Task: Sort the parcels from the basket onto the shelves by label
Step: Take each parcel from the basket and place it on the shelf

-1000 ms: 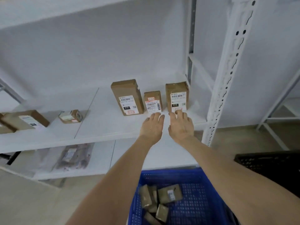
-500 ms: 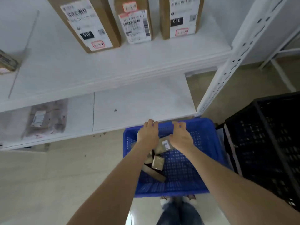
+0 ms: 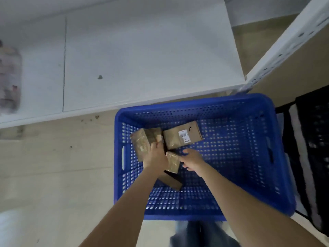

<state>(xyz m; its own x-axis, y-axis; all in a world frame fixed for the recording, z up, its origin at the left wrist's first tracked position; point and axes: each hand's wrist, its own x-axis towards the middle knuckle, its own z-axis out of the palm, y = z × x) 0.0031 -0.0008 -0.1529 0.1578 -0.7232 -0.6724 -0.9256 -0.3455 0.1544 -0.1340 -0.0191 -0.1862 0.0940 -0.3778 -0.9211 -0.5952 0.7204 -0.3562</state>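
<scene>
In the blue basket point(image 3: 195, 102) the left hand point(image 3: 156, 157) covers parcels point(image 3: 140, 143) toward nine o'clock, grip unclear; the right hand point(image 3: 193, 161), at its three o'clock, hangs loose-fingered, holding nothing.

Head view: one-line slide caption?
Left hand and right hand reach among cardboard parcels in the blue basket by white shelving.

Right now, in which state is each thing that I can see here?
blue basket, partly filled.
labelled parcel, lies in the basket, label up.
small parcel, lies between the hands.
left hand, down in the basket, grip unclear.
right hand, open, holds nothing.
lower shelf, bears a blurred bagged item.
</scene>
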